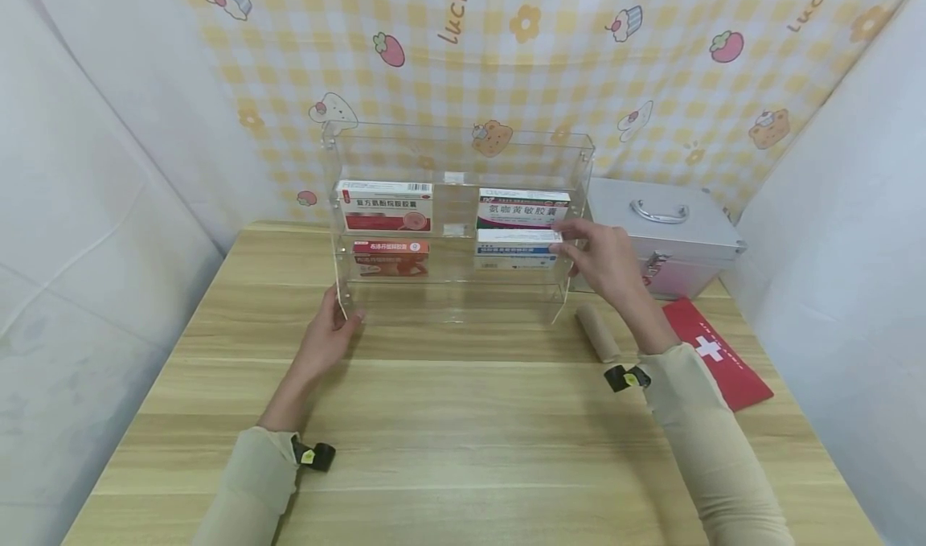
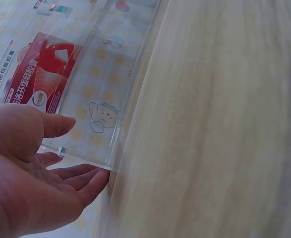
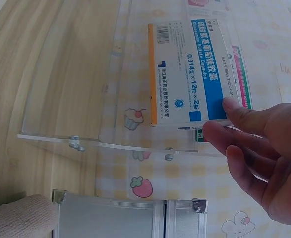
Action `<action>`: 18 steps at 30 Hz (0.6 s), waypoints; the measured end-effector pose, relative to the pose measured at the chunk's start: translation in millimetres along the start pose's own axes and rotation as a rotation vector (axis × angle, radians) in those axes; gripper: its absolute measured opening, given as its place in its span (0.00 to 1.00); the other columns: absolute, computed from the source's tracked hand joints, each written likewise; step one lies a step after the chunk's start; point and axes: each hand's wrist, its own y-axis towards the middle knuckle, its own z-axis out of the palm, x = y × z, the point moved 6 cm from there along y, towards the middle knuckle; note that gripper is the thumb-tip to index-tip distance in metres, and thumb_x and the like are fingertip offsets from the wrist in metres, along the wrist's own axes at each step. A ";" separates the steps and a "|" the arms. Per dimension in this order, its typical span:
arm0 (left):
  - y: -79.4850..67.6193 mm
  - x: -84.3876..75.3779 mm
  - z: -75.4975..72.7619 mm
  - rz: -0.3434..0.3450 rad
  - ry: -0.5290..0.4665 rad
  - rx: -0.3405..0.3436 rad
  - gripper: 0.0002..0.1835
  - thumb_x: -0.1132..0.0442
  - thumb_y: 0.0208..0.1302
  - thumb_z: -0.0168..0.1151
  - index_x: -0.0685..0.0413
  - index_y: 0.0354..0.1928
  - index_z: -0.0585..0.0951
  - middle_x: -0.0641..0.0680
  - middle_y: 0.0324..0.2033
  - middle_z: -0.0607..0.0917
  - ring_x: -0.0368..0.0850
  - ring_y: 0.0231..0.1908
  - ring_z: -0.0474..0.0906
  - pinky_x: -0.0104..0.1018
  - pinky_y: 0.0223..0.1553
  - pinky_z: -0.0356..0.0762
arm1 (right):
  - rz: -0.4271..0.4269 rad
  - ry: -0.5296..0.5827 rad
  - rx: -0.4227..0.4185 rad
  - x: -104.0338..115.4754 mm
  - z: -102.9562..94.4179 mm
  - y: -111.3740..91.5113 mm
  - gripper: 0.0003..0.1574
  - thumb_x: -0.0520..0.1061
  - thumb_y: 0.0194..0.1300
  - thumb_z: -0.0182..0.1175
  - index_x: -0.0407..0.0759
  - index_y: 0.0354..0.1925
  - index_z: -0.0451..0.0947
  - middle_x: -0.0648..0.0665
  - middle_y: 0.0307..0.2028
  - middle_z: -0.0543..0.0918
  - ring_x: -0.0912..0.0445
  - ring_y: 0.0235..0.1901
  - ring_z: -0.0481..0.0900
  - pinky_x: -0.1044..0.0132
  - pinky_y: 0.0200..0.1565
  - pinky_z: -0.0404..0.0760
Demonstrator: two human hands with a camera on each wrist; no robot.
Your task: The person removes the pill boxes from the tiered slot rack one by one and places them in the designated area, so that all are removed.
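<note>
A clear acrylic rack (image 1: 452,293) stands on the table with medicine boxes on two levels. My left hand (image 1: 329,333) holds its lower left side panel, thumb in front and fingers outside. The right hand (image 1: 604,260) pinches the right end of a white and blue medicine box (image 3: 185,74) on the lower level, its thumb on the printed face. Just above sits a white, green and pink medicine box (image 1: 521,210). On the left side, a white and red medicine box (image 1: 387,211) is above a red and orange one (image 1: 391,260).
An aluminium case (image 1: 637,228) with a handle stands right of the rack. Near it lie a tan bandage roll (image 1: 598,333) and a red first-aid pouch (image 1: 716,357) with a white cross. A yellow checked curtain (image 1: 448,63) hangs behind the wooden table (image 1: 448,433).
</note>
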 end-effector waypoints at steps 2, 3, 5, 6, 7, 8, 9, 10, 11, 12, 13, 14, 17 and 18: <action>0.2 0.3 -0.1 0.000 0.003 0.001 0.37 0.59 0.76 0.50 0.44 0.78 0.44 0.70 0.71 0.56 0.67 0.67 0.61 0.56 0.65 0.64 | -0.011 -0.012 -0.005 0.6 -1.0 0.0 0.21 0.44 0.61 0.70 0.45 0.53 0.82 0.42 0.43 0.87 0.55 0.17 0.83 0.64 0.14 0.68; 0.3 0.5 -0.1 -0.001 0.002 0.002 0.37 0.59 0.76 0.50 0.44 0.78 0.43 0.70 0.71 0.56 0.67 0.67 0.60 0.56 0.65 0.63 | -0.016 -0.011 -0.007 0.9 -1.7 0.0 0.21 0.44 0.61 0.70 0.45 0.53 0.82 0.42 0.43 0.87 0.54 0.17 0.83 0.64 0.14 0.68; 0.5 0.6 -0.2 0.000 0.002 0.003 0.37 0.59 0.76 0.50 0.44 0.78 0.43 0.71 0.71 0.56 0.67 0.67 0.60 0.56 0.66 0.63 | -0.025 -0.014 -0.009 1.5 -2.9 -0.3 0.21 0.44 0.61 0.70 0.45 0.53 0.82 0.42 0.43 0.87 0.54 0.18 0.83 0.63 0.14 0.67; 0.6 0.7 -0.2 0.001 0.001 0.002 0.37 0.59 0.76 0.50 0.44 0.78 0.43 0.71 0.71 0.56 0.67 0.67 0.60 0.56 0.66 0.62 | -0.028 -0.016 -0.009 1.7 -3.5 -0.3 0.21 0.44 0.61 0.70 0.45 0.53 0.82 0.42 0.43 0.87 0.53 0.18 0.83 0.63 0.15 0.67; 0.8 0.9 -0.3 0.001 0.001 0.001 0.37 0.58 0.76 0.50 0.44 0.78 0.43 0.71 0.71 0.56 0.67 0.67 0.60 0.56 0.66 0.62 | -0.029 -0.017 -0.010 1.9 -4.2 -0.5 0.21 0.44 0.61 0.70 0.46 0.53 0.82 0.43 0.42 0.87 0.53 0.18 0.83 0.63 0.15 0.67; 1.0 0.9 -0.3 0.002 0.001 0.000 0.37 0.58 0.76 0.50 0.44 0.78 0.44 0.71 0.71 0.56 0.67 0.67 0.60 0.56 0.66 0.62 | -0.029 -0.018 -0.011 2.2 -5.1 -0.7 0.21 0.44 0.61 0.70 0.46 0.53 0.82 0.43 0.42 0.87 0.54 0.18 0.83 0.63 0.15 0.67; 1.0 1.0 -0.2 0.004 0.004 0.000 0.37 0.58 0.76 0.50 0.44 0.78 0.44 0.71 0.71 0.56 0.68 0.67 0.60 0.57 0.66 0.62 | -0.031 -0.012 -0.013 2.4 -5.9 -0.8 0.22 0.44 0.61 0.70 0.45 0.53 0.82 0.43 0.43 0.87 0.54 0.18 0.83 0.63 0.14 0.67; 1.1 1.3 -0.1 0.006 0.007 0.002 0.37 0.58 0.76 0.50 0.45 0.78 0.44 0.71 0.71 0.56 0.68 0.67 0.60 0.57 0.66 0.62 | -0.034 -0.013 -0.016 2.9 -6.7 -1.0 0.22 0.45 0.61 0.70 0.46 0.53 0.82 0.43 0.43 0.87 0.55 0.17 0.82 0.64 0.14 0.67; 1.1 1.7 0.1 0.005 0.010 0.004 0.37 0.57 0.76 0.50 0.44 0.78 0.44 0.71 0.71 0.56 0.68 0.67 0.60 0.57 0.66 0.63 | -0.037 -0.010 -0.021 3.2 -7.8 -1.2 0.22 0.45 0.60 0.70 0.45 0.53 0.82 0.43 0.43 0.87 0.55 0.17 0.82 0.64 0.14 0.67; 1.0 2.0 0.1 0.005 0.011 0.005 0.37 0.57 0.76 0.50 0.45 0.78 0.44 0.71 0.71 0.56 0.68 0.67 0.60 0.57 0.65 0.63 | -0.042 -0.005 -0.026 3.5 -8.7 -1.2 0.22 0.45 0.60 0.70 0.45 0.53 0.82 0.43 0.43 0.87 0.56 0.17 0.82 0.64 0.14 0.67; 1.1 2.6 0.1 0.005 0.013 0.008 0.37 0.56 0.76 0.50 0.45 0.78 0.44 0.72 0.71 0.56 0.68 0.67 0.60 0.57 0.65 0.63 | -0.047 0.002 -0.032 3.8 -9.8 -1.3 0.22 0.45 0.60 0.70 0.45 0.53 0.82 0.42 0.43 0.87 0.56 0.17 0.82 0.64 0.14 0.67; 0.9 2.5 0.3 0.004 0.013 0.010 0.37 0.56 0.76 0.50 0.45 0.78 0.44 0.72 0.71 0.56 0.68 0.66 0.60 0.57 0.65 0.64 | -0.053 0.007 -0.037 3.9 -10.7 -1.3 0.22 0.44 0.60 0.70 0.44 0.53 0.82 0.42 0.43 0.87 0.56 0.17 0.82 0.65 0.13 0.67; 0.2 -0.4 -0.2 -0.001 0.004 0.014 0.37 0.57 0.76 0.50 0.46 0.78 0.44 0.72 0.70 0.55 0.69 0.67 0.59 0.58 0.65 0.63 | -0.055 0.007 -0.050 4.1 -14.0 -1.1 0.22 0.45 0.60 0.70 0.44 0.53 0.82 0.42 0.44 0.87 0.57 0.16 0.82 0.65 0.14 0.70; 0.2 -1.0 -0.5 0.002 0.003 0.013 0.37 0.58 0.76 0.50 0.46 0.78 0.44 0.73 0.70 0.55 0.69 0.66 0.60 0.58 0.65 0.63 | -0.055 0.007 -0.055 4.0 -15.1 -0.8 0.23 0.45 0.60 0.70 0.44 0.53 0.82 0.42 0.44 0.87 0.57 0.17 0.82 0.65 0.14 0.70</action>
